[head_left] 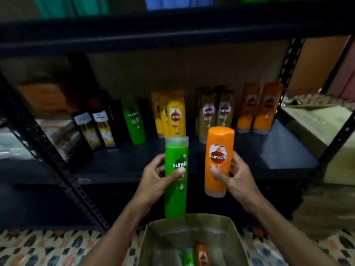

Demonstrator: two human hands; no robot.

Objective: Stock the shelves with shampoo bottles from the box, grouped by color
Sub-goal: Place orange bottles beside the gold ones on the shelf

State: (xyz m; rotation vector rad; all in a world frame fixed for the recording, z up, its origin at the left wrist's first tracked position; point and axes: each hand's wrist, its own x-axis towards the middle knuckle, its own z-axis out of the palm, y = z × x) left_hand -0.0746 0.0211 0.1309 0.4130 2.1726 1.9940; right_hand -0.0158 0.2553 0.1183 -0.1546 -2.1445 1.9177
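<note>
Box [189, 220]: stood open on the floor between the two forearms, nearest the lens; brown card walls, inside blurred.
Box contents: held a boxed green bottle [189, 258] and a boxed orange bottle [202, 255] side by side at the bottom edge of view; could not tell whether touching.
Left hand [155, 176]: gripped the held green bottle [175, 198] at mid-body, fingers curled round the left side, thumb pressed across the front label.
Held green bottle: hung upright above the box's far wall, clear cap on top, in front of the shelf edge.
Right hand [237, 176]: gripped the held orange bottle [219, 143] at its lower half, thumb on the front, fingers wrapped round the right side.
Held orange bottle: stood upright just beside the green one yet apart from it, pale cap at the bottom, label toward the camera.
Shelf [278, 150]: dark board on a slotted black frame; carried bottles grouped by colour toward the back.
Shelf groups, left to right: black pair [94, 127], shelved green bottle [134, 120], yellow cluster [172, 114], brown pair [215, 112], orange pair [257, 108]; each group stood apart from the next.
Mat [57, 244]: lay under the box, patterned in dark, cream and salmon.
Carton [315, 121]: sat right of the frame, blurred.
</note>
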